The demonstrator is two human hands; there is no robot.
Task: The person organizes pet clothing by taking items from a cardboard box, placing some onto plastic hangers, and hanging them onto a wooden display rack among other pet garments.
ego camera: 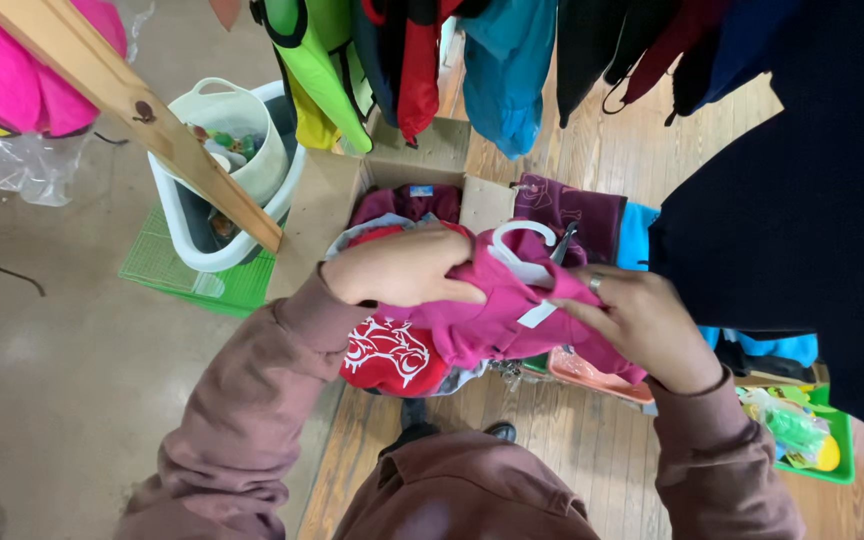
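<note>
Above an open cardboard box (pixel 337 200) on the wooden floor (pixel 592 440), both hands are closed on a magenta garment (pixel 512 315) that hangs on a white plastic hanger (pixel 520 250). The left hand (pixel 402 268) lies over the garment's upper left part, its fingers curled down and gripping the fabric. The right hand (pixel 642 325), with a ring on one finger, pinches the cloth at the right side, close to a small white tag (pixel 537 313). The garment is held in the air between the two hands, just over the box, with the hanger's hook standing up behind it. Below it, a red garment with a white printed design (pixel 392 355) lies on top of other clothes piled in the box. To the right of the box lie a dark purple garment (pixel 572 208) and a blue one (pixel 637 235). To the left, a white basket (pixel 227 140) sits inside a larger tub on a green mat (pixel 167 265), beside a slanting wooden post (pixel 122 100). Jackets in green, red, blue and dark shades hang along the top, and a green tray of small items (pixel 812 435) rests on the floor at the lower right.
</note>
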